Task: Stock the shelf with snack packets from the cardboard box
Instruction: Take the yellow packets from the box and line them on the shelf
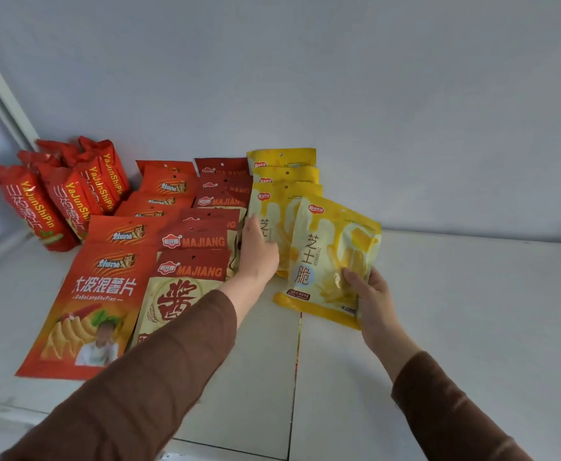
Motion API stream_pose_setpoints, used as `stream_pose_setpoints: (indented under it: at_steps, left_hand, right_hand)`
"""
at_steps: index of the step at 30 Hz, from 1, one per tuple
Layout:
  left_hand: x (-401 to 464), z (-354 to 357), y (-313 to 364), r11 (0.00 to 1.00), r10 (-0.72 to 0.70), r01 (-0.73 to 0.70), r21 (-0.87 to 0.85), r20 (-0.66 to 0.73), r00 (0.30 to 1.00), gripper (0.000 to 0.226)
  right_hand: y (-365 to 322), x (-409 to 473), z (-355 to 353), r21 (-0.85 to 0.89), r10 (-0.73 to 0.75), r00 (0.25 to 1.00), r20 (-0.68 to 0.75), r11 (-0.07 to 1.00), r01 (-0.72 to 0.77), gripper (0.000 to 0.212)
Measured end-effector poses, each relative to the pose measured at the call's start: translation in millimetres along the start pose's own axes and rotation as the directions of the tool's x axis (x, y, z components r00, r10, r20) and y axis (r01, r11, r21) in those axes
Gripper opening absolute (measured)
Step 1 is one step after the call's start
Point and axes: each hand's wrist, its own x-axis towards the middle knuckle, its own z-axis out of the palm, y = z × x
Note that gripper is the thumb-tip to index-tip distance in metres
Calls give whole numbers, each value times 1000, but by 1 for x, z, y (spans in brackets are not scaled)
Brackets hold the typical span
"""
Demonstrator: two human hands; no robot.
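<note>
A yellow snack packet (330, 257) is held tilted just above the white shelf (455, 311); my right hand (370, 296) grips its lower right corner. Behind it lies a row of yellow packets (284, 174) overlapping toward the back wall. My left hand (258, 249) rests with straight fingers on the left side of the front yellow packet in that row. The cardboard box is out of view.
Left of the yellow row lie rows of dark red MAJIANG packets (194, 264), orange-red crisp packets (106, 294) and, at the back left corner, upright red YaJunShiPin bags (69, 194). The shelf's right half is bare. A seam (297, 361) runs front to back.
</note>
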Motion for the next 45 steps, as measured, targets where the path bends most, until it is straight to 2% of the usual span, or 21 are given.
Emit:
stream_pose_setpoints:
  at_steps: [3, 6, 9, 12, 14, 17, 19, 26, 30, 33, 35, 37, 39, 40, 43, 45]
  left_hand:
    - [-15, -38, 14, 963, 232, -233, 133, 25, 972, 53]
    - [-22, -74, 17, 819, 387, -413, 398, 148, 910, 44]
    - [-25, -93, 8, 601, 389, -494, 629, 311, 867, 48]
    - [-35, -102, -2, 508, 408, -528, 681, 349, 843, 52]
    - [-41, -105, -7, 494, 406, -537, 684, 365, 838, 53]
    - [-47, -107, -15, 477, 401, -546, 689, 382, 832, 54]
    - [-49, -108, -18, 475, 396, -551, 686, 392, 830, 54]
    - [-57, -110, -19, 490, 395, -567, 662, 411, 821, 53]
    - [-59, -113, -20, 488, 402, -578, 655, 419, 814, 53]
    - [-62, -121, -24, 510, 400, -562, 651, 399, 825, 52]
    - [-68, -129, -26, 533, 396, -536, 655, 366, 842, 52]
    - [-76, -141, -29, 550, 385, -502, 668, 330, 862, 51]
    - [-89, -155, -34, 560, 379, -462, 687, 284, 881, 51]
    - [-98, -162, -37, 562, 377, -439, 701, 256, 890, 50]
    - [-136, -186, -47, 586, 339, -340, 735, 159, 927, 49]
    - [-168, -202, -55, 597, 297, -258, 760, 90, 951, 46]
  right_hand:
    - [2, 1, 22, -58, -50, 998, 32, 997, 52, 17]
    - [6, 6, 53, -98, -64, 994, 92, 993, 73, 18]
    - [14, 15, 79, -146, -74, 991, 114, 985, 90, 14]
    - [25, 28, 89, -227, -46, 996, 82, 972, 63, 9]
    - [31, 33, 91, -272, -14, 1000, 16, 962, 18, 12]
    - [33, 36, 93, -353, -39, 997, -71, 935, 12, 30]
    - [33, 34, 94, -362, -48, 992, -113, 932, 4, 34]
    - [32, 28, 96, -395, -53, 985, -164, 919, -17, 25]
    - [26, 20, 93, -457, -65, 980, -187, 889, -28, 46]
    - [20, 9, 86, -636, -303, 933, -197, 763, 114, 58]
    - [11, -6, 86, -786, -506, 859, -79, 561, 258, 50]
    - [0, -26, 94, -859, -586, 799, 134, 333, 388, 40]
    - [-8, -48, 106, -851, -525, 777, 348, 170, 496, 36]
    - [-10, -59, 112, -834, -470, 773, 425, 127, 536, 37]
    - [-9, -91, 126, -772, -322, 747, 582, 71, 632, 40]
    - [-1, -113, 131, -720, -248, 703, 666, 32, 694, 42]
